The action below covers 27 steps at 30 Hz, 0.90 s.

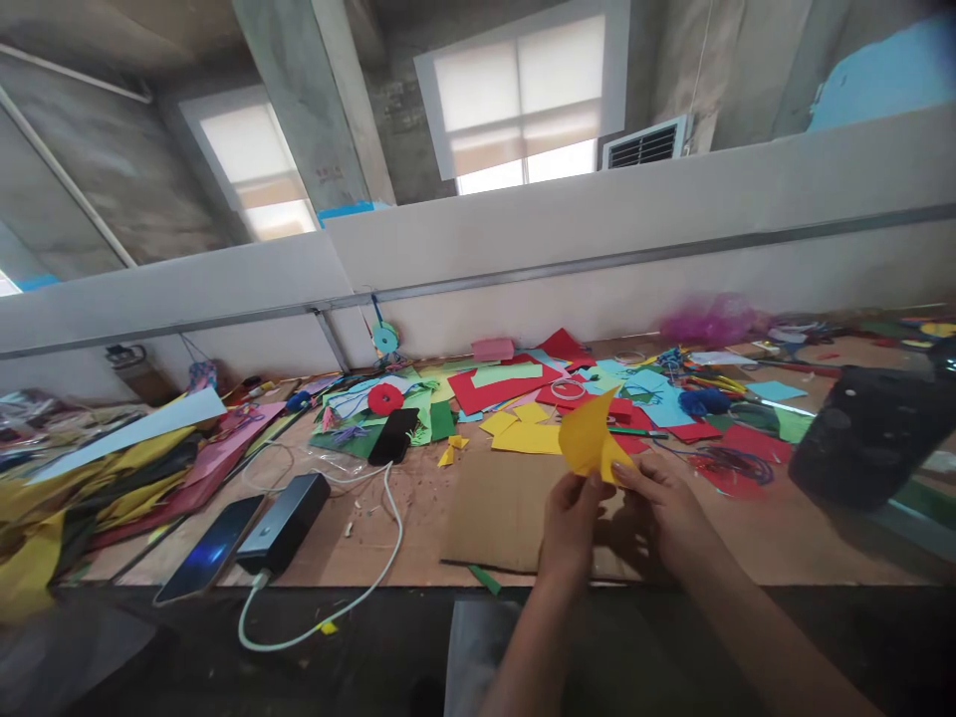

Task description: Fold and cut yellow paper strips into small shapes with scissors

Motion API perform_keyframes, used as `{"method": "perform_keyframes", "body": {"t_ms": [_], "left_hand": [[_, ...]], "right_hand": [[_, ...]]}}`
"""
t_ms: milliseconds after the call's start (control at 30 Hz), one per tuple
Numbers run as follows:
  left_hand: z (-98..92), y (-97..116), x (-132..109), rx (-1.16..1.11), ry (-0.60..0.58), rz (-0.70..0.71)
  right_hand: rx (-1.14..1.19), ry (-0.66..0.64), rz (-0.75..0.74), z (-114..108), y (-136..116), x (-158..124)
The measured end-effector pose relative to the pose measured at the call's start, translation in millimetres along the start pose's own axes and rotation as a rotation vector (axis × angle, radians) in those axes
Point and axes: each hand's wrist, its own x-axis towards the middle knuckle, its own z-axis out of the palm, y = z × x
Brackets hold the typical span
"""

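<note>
Left hand [572, 526] and right hand [663, 490]: both pinched closed on curled yellow sheet [585, 438], above cardboard [489, 508]. Yellow pieces [527, 437] lie beyond cardboard.

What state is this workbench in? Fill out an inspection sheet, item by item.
Surface: brown tabletop with small scraps.
Work in hand: bent yellow sheet, raised above a cardboard piece.
Clutter: coloured sheets behind the cardboard piece, a phone at left.
Hands: left hand and right hand both pinch the yellow sheet.
Cables: white cable hangs past the tabletop's front edge, one end at a black block.
Surroundings: white partition behind, windows beyond.
</note>
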Motion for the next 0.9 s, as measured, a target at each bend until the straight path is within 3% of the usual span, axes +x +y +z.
{"method": "perform_keyframes", "body": {"t_ms": [100,167,367,433,633,767,900], "left_hand": [[-6.3,4,7,0.071,0.091,0.013],[-16.2,8,13,0.083,0.057,-0.005],[-38.4,21,22,0.096,-0.326,-0.075],[-40.1,23,24,0.122,-0.399,-0.08],[-42.1,19,30,0.135,-0.184,-0.037],[-43.9,11,30,0.019,-0.189,-0.112],[-45.3,7,28,-0.017,-0.178,-0.144]], "right_hand": [[-0.034,-0.14,0.082,-1,1,-1],[-0.082,-0.166,0.083,-6,-1,5],[-0.126,-0.171,-0.013,-7,-14,27],[-0.079,-0.15,-0.013,-3,-15,29],[-0.075,-0.117,-0.018,-3,-8,30],[-0.024,-0.18,0.036,-5,0,28],[0.02,-0.127,0.047,-4,5,26]]}}
